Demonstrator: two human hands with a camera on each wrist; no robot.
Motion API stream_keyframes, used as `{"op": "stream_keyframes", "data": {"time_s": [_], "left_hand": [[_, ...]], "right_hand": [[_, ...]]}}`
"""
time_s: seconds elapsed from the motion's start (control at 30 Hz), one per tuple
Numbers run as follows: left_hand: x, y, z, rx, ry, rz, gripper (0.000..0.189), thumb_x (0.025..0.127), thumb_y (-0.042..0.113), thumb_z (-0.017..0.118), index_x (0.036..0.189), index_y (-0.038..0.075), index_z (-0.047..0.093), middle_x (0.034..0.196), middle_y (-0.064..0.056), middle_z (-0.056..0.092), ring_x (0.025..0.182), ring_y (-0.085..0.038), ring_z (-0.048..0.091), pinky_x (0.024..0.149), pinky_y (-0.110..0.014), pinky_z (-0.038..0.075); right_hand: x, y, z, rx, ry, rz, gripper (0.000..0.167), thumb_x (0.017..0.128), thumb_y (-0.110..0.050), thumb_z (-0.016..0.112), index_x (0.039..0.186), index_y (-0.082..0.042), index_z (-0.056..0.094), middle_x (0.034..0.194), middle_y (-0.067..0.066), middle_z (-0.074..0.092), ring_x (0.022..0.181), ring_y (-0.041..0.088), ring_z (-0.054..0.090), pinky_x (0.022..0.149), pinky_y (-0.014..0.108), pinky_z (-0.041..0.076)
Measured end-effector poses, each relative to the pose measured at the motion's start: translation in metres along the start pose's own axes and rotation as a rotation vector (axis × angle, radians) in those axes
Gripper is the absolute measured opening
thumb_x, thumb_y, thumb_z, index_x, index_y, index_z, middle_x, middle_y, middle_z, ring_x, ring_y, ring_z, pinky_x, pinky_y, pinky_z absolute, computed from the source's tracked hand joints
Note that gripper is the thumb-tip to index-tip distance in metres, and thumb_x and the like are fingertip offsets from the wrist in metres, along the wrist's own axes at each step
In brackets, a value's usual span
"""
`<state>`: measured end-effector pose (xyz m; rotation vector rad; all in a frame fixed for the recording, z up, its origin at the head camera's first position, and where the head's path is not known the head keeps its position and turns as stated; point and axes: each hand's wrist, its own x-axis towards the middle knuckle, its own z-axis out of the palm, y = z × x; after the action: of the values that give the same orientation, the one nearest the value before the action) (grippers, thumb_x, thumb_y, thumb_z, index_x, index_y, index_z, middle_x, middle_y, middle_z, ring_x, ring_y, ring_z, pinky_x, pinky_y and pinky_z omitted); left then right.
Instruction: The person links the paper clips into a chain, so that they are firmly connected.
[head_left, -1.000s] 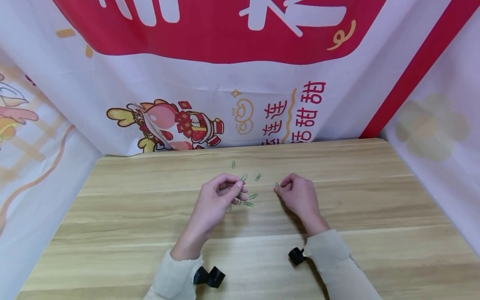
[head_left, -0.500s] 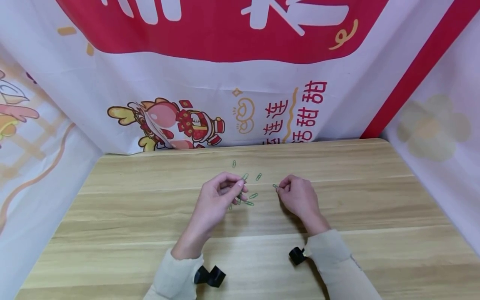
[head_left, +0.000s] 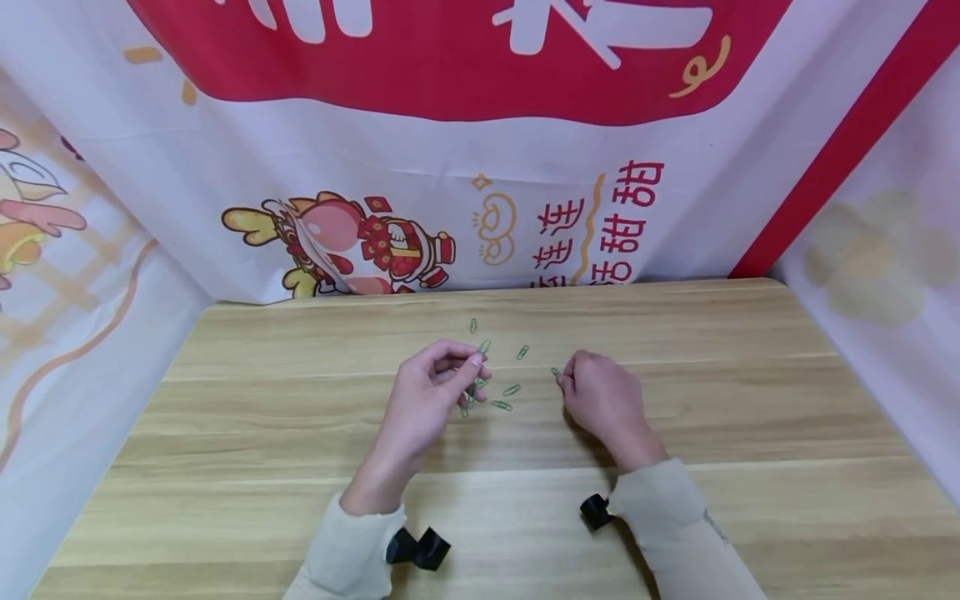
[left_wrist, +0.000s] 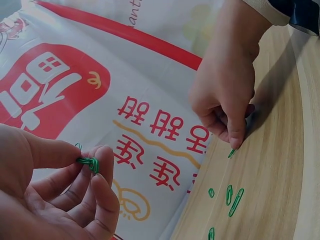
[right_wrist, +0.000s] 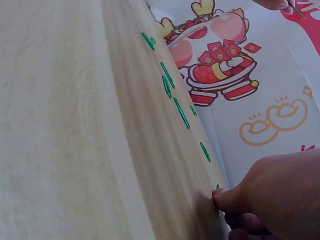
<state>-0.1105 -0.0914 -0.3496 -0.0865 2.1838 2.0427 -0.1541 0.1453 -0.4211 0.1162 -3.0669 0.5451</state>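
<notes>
Printed fabric hangings (head_left: 352,158) enclose a wood-grain table (head_left: 262,433), on which several loose green paperclips (head_left: 512,390) lie scattered between the two hands. The left hand (head_left: 430,387), thumb and fingers curled in a pinch, holds a cluster of green clips (left_wrist: 90,162) above the table; whether these are linked cannot be told. The right hand (head_left: 606,402) pinches one green clip (left_wrist: 232,153) at or just above the table, only its end showing past the fingertips. The likeliest fault is a slip: thin wire offers little to grip, so a slack pinch could let this clip turn or drop. Uneven pressure might likewise make the cluster shed a piece among those lying beneath. Either hand, sweeping low, could scatter the nearest loose clips.
</notes>
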Motion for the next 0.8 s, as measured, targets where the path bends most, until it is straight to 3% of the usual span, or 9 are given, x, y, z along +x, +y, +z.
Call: {"op": "stream_keyframes", "data": {"time_s": [0.53, 0.63, 0.8], "left_hand": [[0.0, -0.002, -0.002, 0.003, -0.016, -0.012, 0.015, 0.108, 0.015, 0.066, 0.119, 0.007, 0.072, 0.105, -0.009, 0.077, 0.081, -0.02, 0.074, 0.072, -0.026, 0.057], [0.0, -0.001, -0.002, 0.004, -0.018, -0.012, 0.015, 0.108, 0.015, 0.066, 0.119, 0.006, 0.071, 0.104, -0.009, 0.077, 0.082, -0.02, 0.074, 0.071, -0.025, 0.057], [0.0, -0.001, -0.002, -0.001, -0.023, -0.013, 0.016, 0.108, 0.015, 0.066, 0.12, 0.006, 0.072, 0.105, -0.009, 0.077, 0.083, -0.022, 0.074, 0.072, -0.026, 0.057]], "right_hand": [[0.0, 0.004, 0.007, 0.072, 0.092, -0.037, 0.013, 0.104, -0.018, 0.069, 0.1, -0.006, 0.072, 0.089, 0.008, 0.074, 0.074, 0.022, 0.066, 0.068, 0.041, 0.059], [0.002, 0.005, 0.005, 0.212, 0.062, 0.001, 0.013, 0.104, -0.02, 0.068, 0.102, -0.008, 0.074, 0.088, 0.006, 0.073, 0.074, 0.019, 0.064, 0.069, 0.035, 0.056], [0.003, 0.005, -0.008, 0.677, -0.078, 0.109, 0.016, 0.106, -0.021, 0.068, 0.112, -0.007, 0.074, 0.096, 0.011, 0.077, 0.081, 0.021, 0.071, 0.071, 0.032, 0.062]]}}
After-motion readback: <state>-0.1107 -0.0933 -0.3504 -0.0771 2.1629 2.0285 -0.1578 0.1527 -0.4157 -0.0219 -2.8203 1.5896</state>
